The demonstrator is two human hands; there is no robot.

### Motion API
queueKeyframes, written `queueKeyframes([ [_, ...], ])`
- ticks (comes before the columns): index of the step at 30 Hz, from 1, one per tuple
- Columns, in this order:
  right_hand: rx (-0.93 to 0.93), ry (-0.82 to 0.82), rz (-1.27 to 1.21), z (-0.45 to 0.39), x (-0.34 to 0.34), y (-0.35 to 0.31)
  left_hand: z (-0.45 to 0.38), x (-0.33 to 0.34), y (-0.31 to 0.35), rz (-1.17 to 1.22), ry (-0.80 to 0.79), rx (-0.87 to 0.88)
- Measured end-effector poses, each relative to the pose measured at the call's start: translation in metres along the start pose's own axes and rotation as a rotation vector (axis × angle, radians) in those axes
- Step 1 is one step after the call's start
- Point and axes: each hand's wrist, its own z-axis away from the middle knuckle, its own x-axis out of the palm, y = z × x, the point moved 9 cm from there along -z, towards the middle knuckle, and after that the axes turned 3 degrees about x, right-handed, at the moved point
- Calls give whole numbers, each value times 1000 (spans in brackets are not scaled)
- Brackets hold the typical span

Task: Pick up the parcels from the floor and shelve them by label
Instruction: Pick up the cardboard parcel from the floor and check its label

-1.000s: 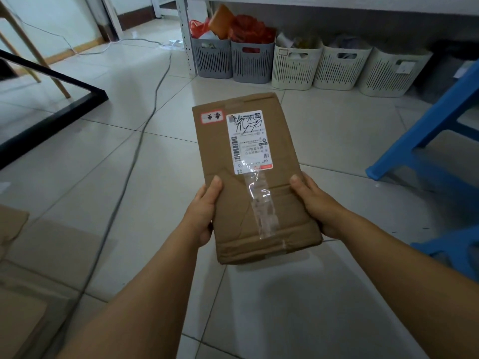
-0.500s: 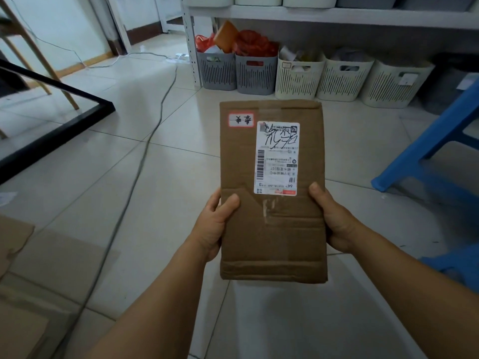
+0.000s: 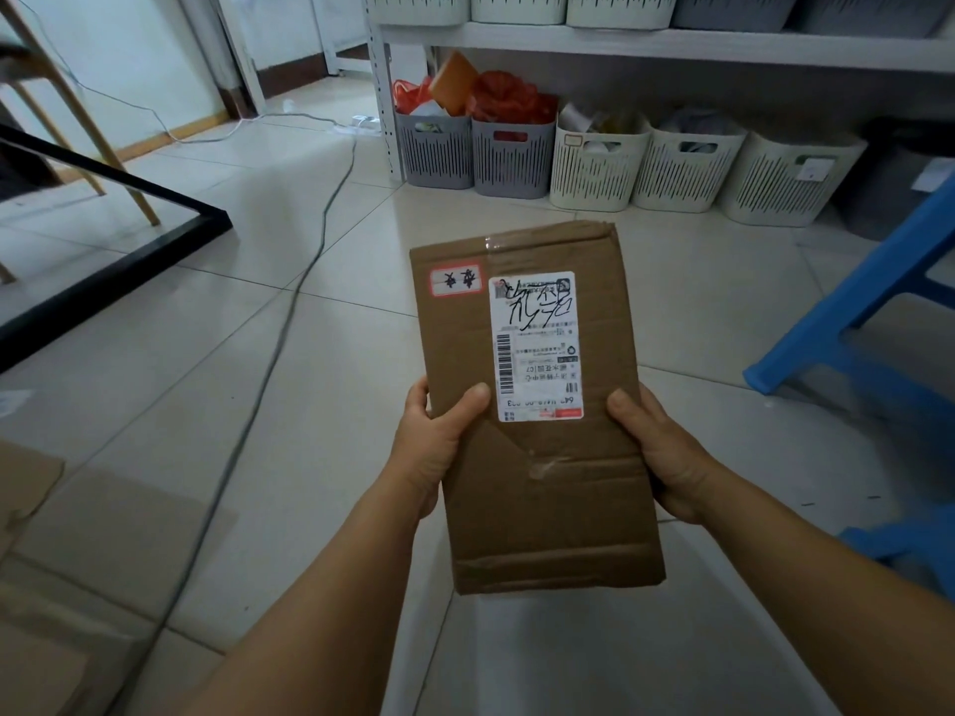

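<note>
Flat cardboard parcel (image 3: 537, 457) held mid-frame above a pale tiled floor (image 3: 258, 405).
Left hand (image 3: 434, 447) and right hand (image 3: 666, 457) clasp its side edges, thumbs on top. White shipping label (image 3: 535, 346), scribbled over; red-bordered sticker (image 3: 456, 279). Slatted baskets (image 3: 594, 162) line the shelf (image 3: 672, 43), upper right.

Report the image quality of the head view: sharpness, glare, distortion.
Head view: the parcel held by the left hand and right hand is sharp, its shipping label mostly legible; light glare on the tape; wide-angle bending tilts the shelf; the blue stool and frame edges are soft.
</note>
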Motion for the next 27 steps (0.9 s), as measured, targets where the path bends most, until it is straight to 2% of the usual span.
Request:
queueKeyframes([
  [2,22,56,46,1,-1,-4,1,1,4,-93,35,17],
  [4,13,188,196,1,-9,-15,0,-2,12,-309,142,70],
  [7,-51,398,675,1,-19,-43,2,0,36,-574,263,248],
  [10,-184,421,1244,4,-1,-72,13,13,64,-870,299,522],
  [11,-249,381,1395,4,11,-77,15,22,67,-998,256,594],
  [13,-358,259,1628,6,32,-80,14,44,56,-1256,57,630],
  [16,-488,108,1791,11,58,-75,8,56,22,-1476,-224,521],
  [19,-538,52,1818,14,71,-71,7,51,10,-1456,-296,450],
  [21,-586,81,1805,16,76,-73,6,44,13,-1387,-241,427],
  [23,-675,176,1744,22,79,-83,2,28,19,-1245,-112,351],
  [25,-718,284,1598,27,75,-94,-4,7,18,-928,-26,205],
  [27,-666,348,1434,26,64,-99,-7,-8,6,-504,-16,55],
])
